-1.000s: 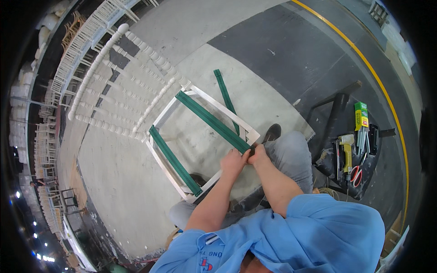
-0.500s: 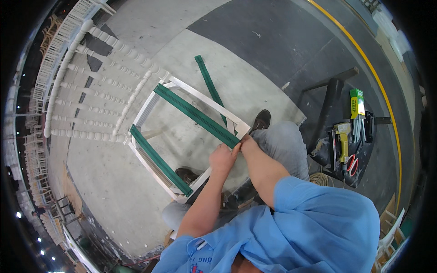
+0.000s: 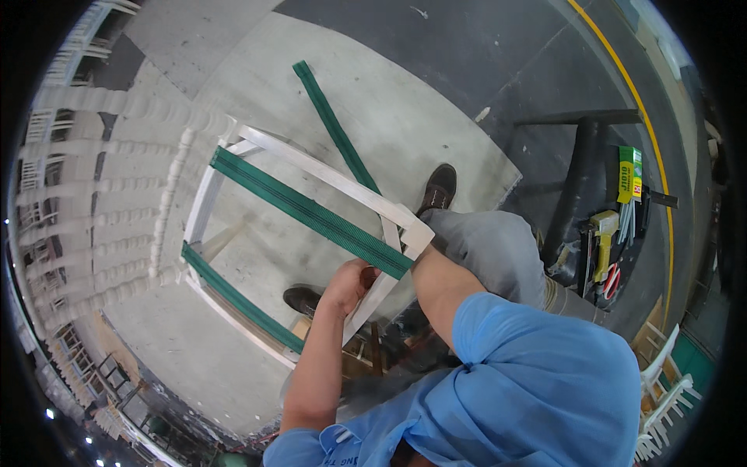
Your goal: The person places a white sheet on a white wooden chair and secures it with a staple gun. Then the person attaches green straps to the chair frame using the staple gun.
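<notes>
Your left hand (image 3: 346,289) at the front rail (image 3: 375,300) of the white chair (image 3: 327,176), fingers curled, cannot tell whether pinching, your right hand hidden behind the seat corner (image 3: 418,234), its fingers unreadable, green strap (image 3: 311,215) spanning the seat opening, another strap (image 3: 243,303) along the left side

Grey floor (image 3: 194,370), yellow line (image 3: 622,71), white chairs (image 3: 658,364)
</notes>
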### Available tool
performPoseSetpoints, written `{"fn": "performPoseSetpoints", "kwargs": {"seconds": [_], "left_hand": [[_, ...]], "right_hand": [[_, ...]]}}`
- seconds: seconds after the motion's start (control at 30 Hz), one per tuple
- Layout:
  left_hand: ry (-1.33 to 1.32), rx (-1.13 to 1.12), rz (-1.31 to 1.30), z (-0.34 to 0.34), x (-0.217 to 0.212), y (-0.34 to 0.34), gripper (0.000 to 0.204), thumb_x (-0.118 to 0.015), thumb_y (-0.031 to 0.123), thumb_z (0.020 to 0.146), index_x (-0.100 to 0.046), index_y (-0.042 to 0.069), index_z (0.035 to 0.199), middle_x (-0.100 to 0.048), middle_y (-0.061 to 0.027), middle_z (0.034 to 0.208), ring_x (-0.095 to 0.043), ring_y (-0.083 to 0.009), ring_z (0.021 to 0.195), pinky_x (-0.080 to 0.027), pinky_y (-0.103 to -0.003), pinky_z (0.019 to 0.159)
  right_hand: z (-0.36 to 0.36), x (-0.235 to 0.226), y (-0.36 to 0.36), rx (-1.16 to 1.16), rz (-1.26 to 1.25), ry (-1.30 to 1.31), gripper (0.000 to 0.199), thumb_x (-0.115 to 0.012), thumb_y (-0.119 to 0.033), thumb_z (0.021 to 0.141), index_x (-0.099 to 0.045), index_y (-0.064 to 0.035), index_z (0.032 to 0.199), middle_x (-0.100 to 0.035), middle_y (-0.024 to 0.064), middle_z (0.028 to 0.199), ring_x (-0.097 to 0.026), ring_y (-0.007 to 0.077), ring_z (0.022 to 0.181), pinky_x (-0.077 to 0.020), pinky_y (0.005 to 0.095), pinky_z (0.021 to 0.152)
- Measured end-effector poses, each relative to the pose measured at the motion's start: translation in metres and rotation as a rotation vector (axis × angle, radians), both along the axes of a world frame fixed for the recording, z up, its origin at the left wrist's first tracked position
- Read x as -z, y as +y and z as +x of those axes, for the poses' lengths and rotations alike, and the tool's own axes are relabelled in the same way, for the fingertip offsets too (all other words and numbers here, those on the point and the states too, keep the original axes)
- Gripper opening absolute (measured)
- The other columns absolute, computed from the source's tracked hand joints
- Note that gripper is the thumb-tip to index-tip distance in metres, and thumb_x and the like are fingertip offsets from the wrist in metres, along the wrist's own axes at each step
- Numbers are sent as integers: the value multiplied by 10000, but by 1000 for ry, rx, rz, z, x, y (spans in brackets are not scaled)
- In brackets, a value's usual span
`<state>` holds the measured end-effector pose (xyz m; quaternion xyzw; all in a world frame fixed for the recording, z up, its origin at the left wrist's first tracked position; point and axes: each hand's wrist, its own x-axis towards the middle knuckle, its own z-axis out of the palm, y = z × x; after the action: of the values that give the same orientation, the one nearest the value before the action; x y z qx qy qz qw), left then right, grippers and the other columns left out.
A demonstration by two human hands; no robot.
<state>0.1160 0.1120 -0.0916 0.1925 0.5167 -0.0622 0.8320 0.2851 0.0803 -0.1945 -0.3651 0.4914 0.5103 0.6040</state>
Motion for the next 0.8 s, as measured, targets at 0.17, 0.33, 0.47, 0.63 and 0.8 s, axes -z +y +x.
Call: {"fn": "performPoseSetpoints", "kwargs": {"seconds": [0.17,0.33,0.47,0.63,0.8], "left_hand": [[-74,162,-183,40,13,5,240,-638,187,974,-682,-3,1113,-734,-165,958,-735,-301,824,-613,-435,681],[-1,-25,-299,56,40,5,244,-650,201,972,-665,26,1141,-719,-151,985,-705,-276,895,-602,-415,780],[-26,-467,-312,64,48,-2,286,-649,241,984,-637,55,1201,-709,-119,1054,-688,-247,944,-590,-393,828],[-63,-646,-261,68,43,-1,345,-648,291,999,-603,91,1276,-696,-80,1140,-667,-210,1005,-575,-367,887],[-106,-663,-237,64,51,3,342,-612,299,1018,-605,84,1284,-691,-88,1145,-667,-216,1048,-585,-405,908]], "right_hand": [[1,30,3,70,-22,-23,314,-404,-249,1035,-633,-44,1098,-653,149,978,-661,352,852,-569,550,727],[-13,32,7,52,-22,-3,307,-411,-251,1036,-631,-43,1087,-647,146,959,-658,352,837,-566,552,719],[-18,34,8,38,-30,10,301,-417,-253,1036,-629,-43,1077,-643,144,943,-656,352,825,-563,553,713],[-14,41,6,65,-16,11,295,-424,-255,1037,-627,-42,1066,-638,141,923,-653,351,810,-560,556,705],[-15,24,-8,13,-18,15,290,-432,-257,1038,-625,-41,1054,-632,137,903,-650,351,794,-556,558,697]]}}
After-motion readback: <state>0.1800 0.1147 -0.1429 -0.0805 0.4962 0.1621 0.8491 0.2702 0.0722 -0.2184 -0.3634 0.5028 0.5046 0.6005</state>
